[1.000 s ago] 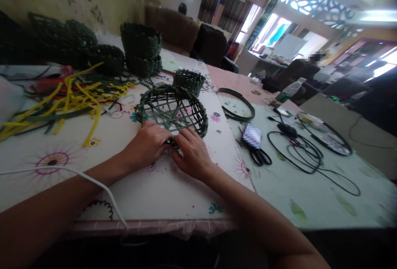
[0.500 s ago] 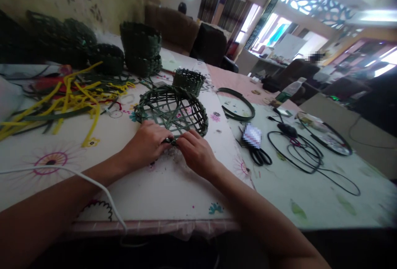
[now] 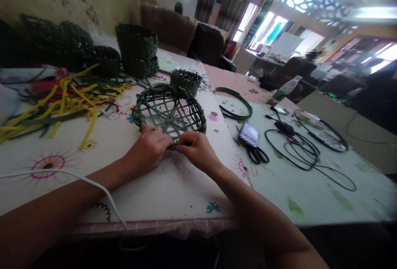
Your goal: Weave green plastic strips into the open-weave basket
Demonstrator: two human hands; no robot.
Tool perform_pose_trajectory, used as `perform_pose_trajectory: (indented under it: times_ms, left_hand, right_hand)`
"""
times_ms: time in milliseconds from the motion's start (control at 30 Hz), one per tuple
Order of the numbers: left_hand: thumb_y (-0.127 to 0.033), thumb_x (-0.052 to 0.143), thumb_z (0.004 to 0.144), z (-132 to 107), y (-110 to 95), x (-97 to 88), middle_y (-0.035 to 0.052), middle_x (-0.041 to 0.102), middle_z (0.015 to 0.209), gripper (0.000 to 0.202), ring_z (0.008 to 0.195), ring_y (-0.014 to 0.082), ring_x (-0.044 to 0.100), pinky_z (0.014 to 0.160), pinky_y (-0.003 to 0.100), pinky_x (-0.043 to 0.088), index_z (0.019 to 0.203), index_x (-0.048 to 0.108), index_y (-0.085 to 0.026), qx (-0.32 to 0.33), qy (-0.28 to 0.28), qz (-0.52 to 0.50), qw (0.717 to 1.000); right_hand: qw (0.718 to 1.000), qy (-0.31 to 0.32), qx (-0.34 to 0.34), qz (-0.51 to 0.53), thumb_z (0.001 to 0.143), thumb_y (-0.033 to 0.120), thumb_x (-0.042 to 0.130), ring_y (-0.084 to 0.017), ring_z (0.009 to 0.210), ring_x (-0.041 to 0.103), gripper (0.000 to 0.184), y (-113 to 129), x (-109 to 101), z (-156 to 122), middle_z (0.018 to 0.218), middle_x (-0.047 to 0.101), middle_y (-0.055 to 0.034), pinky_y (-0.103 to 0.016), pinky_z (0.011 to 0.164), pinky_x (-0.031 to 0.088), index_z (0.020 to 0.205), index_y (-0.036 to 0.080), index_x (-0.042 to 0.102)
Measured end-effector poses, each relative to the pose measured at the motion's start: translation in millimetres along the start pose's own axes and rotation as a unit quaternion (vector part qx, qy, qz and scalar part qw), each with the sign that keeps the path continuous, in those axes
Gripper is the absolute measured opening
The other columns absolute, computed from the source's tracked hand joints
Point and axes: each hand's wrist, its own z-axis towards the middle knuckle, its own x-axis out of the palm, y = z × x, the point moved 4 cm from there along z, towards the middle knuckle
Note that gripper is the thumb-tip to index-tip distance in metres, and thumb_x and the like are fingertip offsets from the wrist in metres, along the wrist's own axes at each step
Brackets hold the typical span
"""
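A round, open-weave green basket (image 3: 198, 109) sits in the middle of the table, its lattice bottom showing through the opening. Closed around the near part of its rim is my left hand (image 3: 151, 147). Beside it, to the right, my right hand (image 3: 197, 149) pinches at the same stretch of rim, thumb against fingers, with a dark bit of strip showing at the fingers. The two hands almost meet, and they hide the near side of the basket.
Yellow and green strips (image 3: 66, 107) lie at the left, with finished green baskets (image 3: 136, 47) behind. A small basket (image 3: 186, 80) stands just beyond. To the right are a coiled strip (image 3: 235, 103), black-handled scissors (image 3: 257, 154), a computer mouse (image 3: 284, 128) and a bottle (image 3: 288, 87). A white cable (image 3: 93, 184) crosses my left forearm.
My right hand has turned, its fingers now curled into a tighter pinch at the rim. The left hand keeps its hold. The whole view has shifted slightly.
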Motion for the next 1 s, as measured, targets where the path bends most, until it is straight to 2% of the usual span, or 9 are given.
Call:
perform_pose_trajectory:
  times_ms: [67,133,267,400,500,800,900,1000]
  left_hand:
    - [-0.022,0.056,0.094,-1,-2,0.3,0.0034,0.068,0.074,0.014,0.073,0.0219,0.060,0.082,0.039,0.036,0.085,0.064,-0.016,0.004,-0.004,0.006,1.000]
    - [-0.023,0.056,0.094,-1,-2,0.0,0.0030,0.067,0.074,0.014,0.073,0.0216,0.060,0.082,0.039,0.036,0.085,0.064,-0.016,0.001,-0.007,0.005,1.000]
    - [-0.023,0.057,0.094,0,1,-1.4,0.0024,0.067,0.074,0.013,0.072,0.0214,0.060,0.080,0.039,0.036,0.086,0.065,-0.016,-0.001,-0.020,-0.003,1.000]
    - [-0.022,0.057,0.094,0,3,-0.9,0.0028,0.068,0.075,0.012,0.074,0.0219,0.061,0.081,0.039,0.036,0.088,0.065,-0.016,0.001,-0.016,-0.003,1.000]
    - [-0.022,0.058,0.093,0,4,-0.1,0.0026,0.068,0.074,0.012,0.074,0.0217,0.061,0.081,0.039,0.036,0.087,0.065,-0.016,-0.001,-0.011,-0.004,1.000]
    - [-0.025,0.059,0.093,0,4,0.4,0.0030,0.069,0.075,0.013,0.075,0.0221,0.062,0.081,0.039,0.037,0.086,0.066,-0.016,-0.008,-0.012,-0.014,1.000]
    - [-0.025,0.058,0.094,0,5,-0.1,0.0029,0.069,0.075,0.014,0.075,0.0216,0.062,0.081,0.039,0.037,0.086,0.066,-0.017,-0.009,-0.009,-0.020,1.000]
    - [-0.026,0.058,0.094,0,8,-1.0,0.0031,0.069,0.075,0.015,0.073,0.0209,0.061,0.080,0.038,0.037,0.087,0.067,-0.016,-0.001,-0.012,-0.028,1.000]
  right_hand:
    - [0.999,0.033,0.032,0.014,0.072,0.002,0.068,-0.010,0.064,0.051,0.020,-1,-1,1,0.061,0.056,0.0038,-0.024,0.062,0.034,0.058,0.015,0.062]
    - [0.998,0.053,0.028,0.010,0.073,0.002,0.068,-0.010,0.064,0.051,0.018,1,-2,1,0.061,0.057,0.0038,-0.024,0.062,0.034,0.060,0.014,0.065]
    - [0.998,0.062,-0.009,-0.003,0.076,0.004,0.068,-0.009,0.066,0.053,0.016,2,-4,4,0.064,0.059,0.0034,-0.023,0.065,0.036,0.064,0.014,0.068]
    - [0.996,0.074,0.004,0.050,0.074,0.007,0.068,-0.009,0.066,0.055,0.009,-5,-6,7,0.068,0.063,0.0034,-0.022,0.064,0.038,0.073,0.015,0.070]
    - [0.994,0.085,0.019,0.070,0.071,0.007,0.068,-0.010,0.065,0.055,0.008,-8,-7,8,0.068,0.064,0.0030,-0.022,0.063,0.039,0.070,0.015,0.068]
    - [0.997,0.060,0.036,0.035,0.071,0.004,0.066,-0.011,0.066,0.057,0.013,-7,-3,8,0.066,0.067,0.0013,-0.024,0.065,0.041,0.069,0.015,0.073]
    - [0.996,0.071,0.020,0.043,0.072,0.003,0.065,-0.011,0.067,0.057,0.013,-7,-2,7,0.066,0.066,0.0019,-0.023,0.066,0.041,0.068,0.015,0.071]
    - [0.997,0.066,-0.023,0.038,0.075,0.004,0.064,-0.011,0.069,0.058,0.014,-4,-1,6,0.069,0.065,0.0021,-0.023,0.067,0.042,0.069,0.015,0.070]
